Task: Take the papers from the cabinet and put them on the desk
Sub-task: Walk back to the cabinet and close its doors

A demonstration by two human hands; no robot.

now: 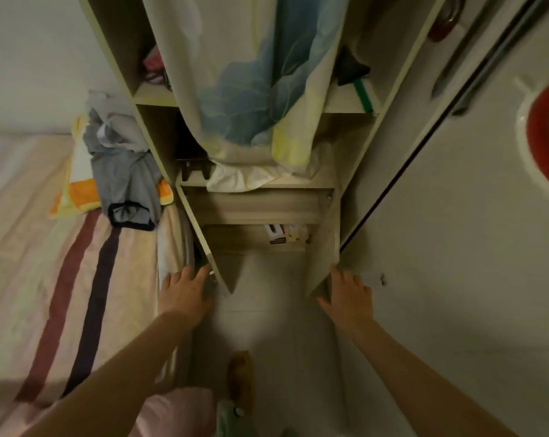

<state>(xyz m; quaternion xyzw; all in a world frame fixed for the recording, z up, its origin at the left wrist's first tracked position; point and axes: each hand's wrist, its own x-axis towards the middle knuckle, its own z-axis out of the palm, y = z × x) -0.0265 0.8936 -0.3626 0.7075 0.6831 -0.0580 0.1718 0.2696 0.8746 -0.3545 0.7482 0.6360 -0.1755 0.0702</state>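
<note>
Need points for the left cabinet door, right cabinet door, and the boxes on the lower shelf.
left cabinet door (pixel 200 238), head view, on its inner face near the top.
right cabinet door (pixel 325 247), head view, middle of its inner face.
boxes (pixel 284 234), head view, on the light and dark packaging at the shelf's right side.

dim, warm indoor light | soft overall blur | wide-angle bending at edges | cabinet (pixel 260 212) interior shadowed

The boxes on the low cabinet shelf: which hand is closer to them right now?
Right. The right hand is on the right door's edge, just below and right of the boxes. The left hand is on the left door, farther off to the lower left.
</note>
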